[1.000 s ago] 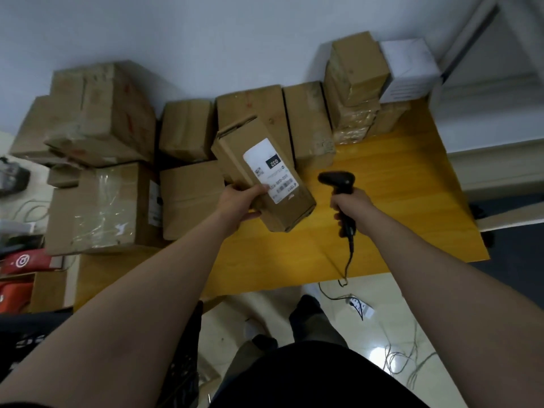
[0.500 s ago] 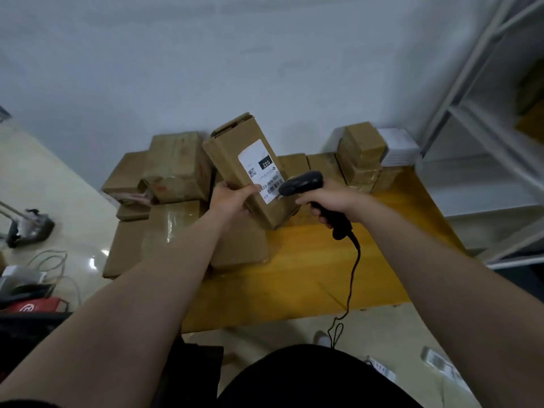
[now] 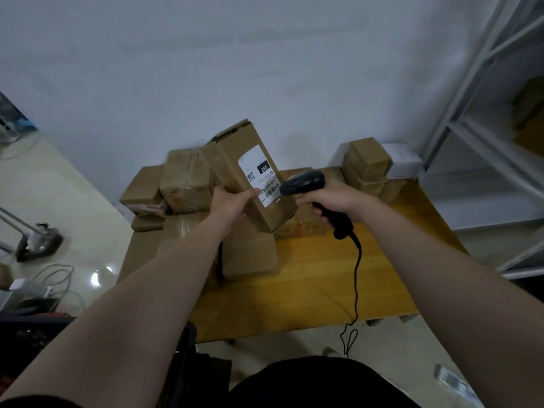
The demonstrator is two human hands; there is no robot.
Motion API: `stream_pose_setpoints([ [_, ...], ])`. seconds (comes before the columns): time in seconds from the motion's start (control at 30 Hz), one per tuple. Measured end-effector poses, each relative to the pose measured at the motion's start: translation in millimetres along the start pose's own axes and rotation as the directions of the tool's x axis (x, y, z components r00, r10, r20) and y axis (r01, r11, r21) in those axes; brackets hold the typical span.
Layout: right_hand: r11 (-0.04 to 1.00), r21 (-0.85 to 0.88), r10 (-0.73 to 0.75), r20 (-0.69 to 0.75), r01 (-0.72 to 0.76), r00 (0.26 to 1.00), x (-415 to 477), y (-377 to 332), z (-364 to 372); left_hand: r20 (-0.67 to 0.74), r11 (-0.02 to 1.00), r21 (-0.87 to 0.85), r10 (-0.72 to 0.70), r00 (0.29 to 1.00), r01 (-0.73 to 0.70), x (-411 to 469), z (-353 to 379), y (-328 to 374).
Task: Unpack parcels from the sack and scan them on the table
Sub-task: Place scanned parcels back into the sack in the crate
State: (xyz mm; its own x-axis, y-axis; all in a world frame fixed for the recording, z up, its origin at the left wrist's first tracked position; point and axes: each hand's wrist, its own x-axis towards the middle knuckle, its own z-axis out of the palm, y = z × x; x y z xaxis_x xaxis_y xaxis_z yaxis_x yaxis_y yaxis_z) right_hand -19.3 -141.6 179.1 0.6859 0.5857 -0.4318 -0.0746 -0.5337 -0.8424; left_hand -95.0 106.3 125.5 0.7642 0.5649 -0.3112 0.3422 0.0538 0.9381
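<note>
Seen from above, over a yellow wooden table [image 3: 323,278] set against a pale wall.

Held up above the table's middle: a tall brown cardboard parcel [image 3: 253,184], tilted, its white shipping label [image 3: 260,175] turned toward the camera. Gripped low on its near-left edge by the left hand [image 3: 232,204], fingers curled round the side, thumb pressed flat just beside the label's lower corner.

Raised to the parcel's right: a black corded handheld barcode scanner [image 3: 306,184], handle wrapped tight in the right hand [image 3: 332,201], fingers closed round the grip. Trigger finger hidden, so pressed or not cannot be told. Scanner nose now almost touching the label's barcode edge; a second ago held lower and well apart from the parcel, near the tabletop. Parcel also lifted higher and brought nearer since then.

Meaning for the task: aiming finished, reading of this label apparently under way or about to happen. No beam visible, so success unknown.

Behind and left of the held parcel: a heap of brown cardboard boxes [image 3: 185,184] resting on the table. To the far right of the parcel: a small stack of boxes [image 3: 368,163] beside a white carton [image 3: 403,163]. Black cable [image 3: 356,278] dangling from the scanner over the table's near edge. No sack identifiable.
</note>
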Motion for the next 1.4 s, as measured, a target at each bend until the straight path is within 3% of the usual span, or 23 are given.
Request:
stream_pose_setpoints([
  [0.2,0.996,0.009,0.092,-0.095,-0.091,0.991,14.8,27.2,-21.9,0.049,0.998,0.019,-0.053,0.997,0.052,11.7,27.2,-11.9],
  [0.4,0.958,-0.031,0.272,-0.22,-0.286,0.937,35.1,110.0,-66.8,0.162,0.981,0.118,-0.172,0.972,0.154,24.9,90.8,-34.1],
  [0.57,0.844,-0.055,0.504,-0.263,-0.534,0.823,55.4,196.4,-104.7,0.221,0.946,0.296,-0.2,0.954,0.13,34.3,155.9,-56.8],
  [0.7,0.73,0.027,0.672,-0.21,-0.683,0.71,74.1,266.0,-124.4,0.286,0.915,0.364,-0.288,0.914,0.174,47.5,196.8,-77.0],
  [0.87,0.683,0.052,0.724,-0.182,-0.728,0.666,102.6,317.1,-131.7,0.284,0.879,0.389,-0.399,0.872,0.275,59.3,224.3,-105.3],
  [1.1,0.697,0.03,0.713,-0.134,-0.716,0.688,131.8,350.9,-128.0,0.225,0.837,0.435,-0.457,0.861,0.331,61.0,241.1,-140.6],
  [1.23,0.699,0.092,0.713,-0.171,-0.709,0.68,122.0,361.5,-119.3,0.226,0.834,0.44,-0.463,0.857,0.334,49.2,240.0,-148.1],
  [1.4,0.695,0.046,0.704,-0.251,-0.718,0.665,97.1,347.6,-115.1,0.227,0.846,0.408,-0.457,0.86,0.343,22.4,220.7,-141.6],
])
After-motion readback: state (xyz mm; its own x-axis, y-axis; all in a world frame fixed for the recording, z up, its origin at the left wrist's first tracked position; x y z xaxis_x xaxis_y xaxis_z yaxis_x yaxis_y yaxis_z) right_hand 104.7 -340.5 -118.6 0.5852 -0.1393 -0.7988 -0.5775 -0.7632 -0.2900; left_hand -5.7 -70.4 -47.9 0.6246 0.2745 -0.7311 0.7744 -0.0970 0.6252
